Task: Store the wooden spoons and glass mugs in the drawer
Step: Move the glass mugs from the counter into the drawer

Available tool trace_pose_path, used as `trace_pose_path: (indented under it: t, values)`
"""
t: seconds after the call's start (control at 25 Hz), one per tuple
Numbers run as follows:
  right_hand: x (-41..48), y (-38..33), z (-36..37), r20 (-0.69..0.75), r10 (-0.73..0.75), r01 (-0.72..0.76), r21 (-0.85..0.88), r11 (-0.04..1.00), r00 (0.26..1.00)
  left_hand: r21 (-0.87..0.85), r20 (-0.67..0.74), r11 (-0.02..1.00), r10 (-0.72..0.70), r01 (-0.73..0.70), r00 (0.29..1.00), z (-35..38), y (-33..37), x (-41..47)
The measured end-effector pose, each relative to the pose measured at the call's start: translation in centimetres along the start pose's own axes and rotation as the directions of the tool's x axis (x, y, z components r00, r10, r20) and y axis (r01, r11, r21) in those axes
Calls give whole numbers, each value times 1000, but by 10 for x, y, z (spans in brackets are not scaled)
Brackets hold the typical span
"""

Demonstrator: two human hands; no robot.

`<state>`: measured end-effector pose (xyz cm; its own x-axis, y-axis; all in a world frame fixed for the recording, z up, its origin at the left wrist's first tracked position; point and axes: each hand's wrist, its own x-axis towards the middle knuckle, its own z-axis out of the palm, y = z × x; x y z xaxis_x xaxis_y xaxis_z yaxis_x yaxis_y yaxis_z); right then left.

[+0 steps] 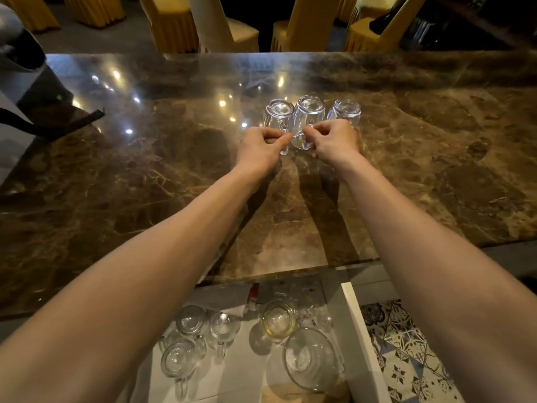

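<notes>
Three clear glass mugs stand upside down in a row on the brown marble counter (145,181). My left hand (263,146) pinches the handle of the left mug (279,114). My right hand (334,141) pinches the handle of the middle mug (308,112). The right mug (345,110) stands untouched just behind my right hand. Below the counter's near edge the drawer (360,330) is open, with three glass mugs (191,335) upside down in its left part. No wooden spoons are visible.
In the drawer also lie a yellowish glass jar (279,319) and a large glass bowl (312,360). A dark bag with a strap (43,94) sits at the counter's left. Yellow-covered chairs (174,24) stand beyond the far edge. Patterned floor tiles (406,359) show at the right.
</notes>
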<state>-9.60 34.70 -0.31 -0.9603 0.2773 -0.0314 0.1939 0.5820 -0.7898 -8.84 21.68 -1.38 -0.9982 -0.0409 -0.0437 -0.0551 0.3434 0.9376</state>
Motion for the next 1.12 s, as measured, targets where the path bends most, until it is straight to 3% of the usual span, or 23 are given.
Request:
trace_pose_path:
  t: [0.36, 0.72, 1.12]
  values:
    - [-3, -3, 6, 6, 14, -15, 19, 1000, 1000, 2, -56, 999, 43, -43, 997, -1, -4, -5]
    - [-39, -7, 6, 19, -108, 109, -57, 992, 994, 41, -20, 993, 109, -108, 994, -33, -23, -24]
    - [-127, -38, 8, 102, -271, 274, -11, 962, 957, -80, -33, 983, 162, -164, 986, -104, -35, -86]
